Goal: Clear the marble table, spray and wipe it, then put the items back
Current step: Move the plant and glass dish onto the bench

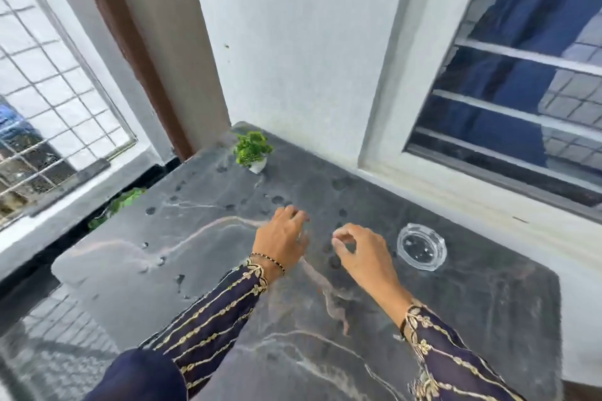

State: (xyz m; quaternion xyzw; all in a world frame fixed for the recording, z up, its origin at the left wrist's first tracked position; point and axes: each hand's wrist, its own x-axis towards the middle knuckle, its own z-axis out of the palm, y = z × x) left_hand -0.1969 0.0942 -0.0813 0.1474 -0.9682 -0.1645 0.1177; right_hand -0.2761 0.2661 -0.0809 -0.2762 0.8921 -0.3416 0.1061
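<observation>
1. Dark marble bench fills the view, pale veins running across it, dark round spots scattered over its middle, tucked into a white wall corner beside a barred window.
2. Left hand hovers over the centre, fingers loosely spread and curled down, holding nothing.
3. Right hand just beside it, thumb and forefinger curled near each other; whether they pinch anything, cannot tell.
4. Clear glass ashtray sits right of the right hand.
5. Small potted plant stands at the far corner.

Potted plant at table far corner; glass ashtray right, near wall.
</observation>
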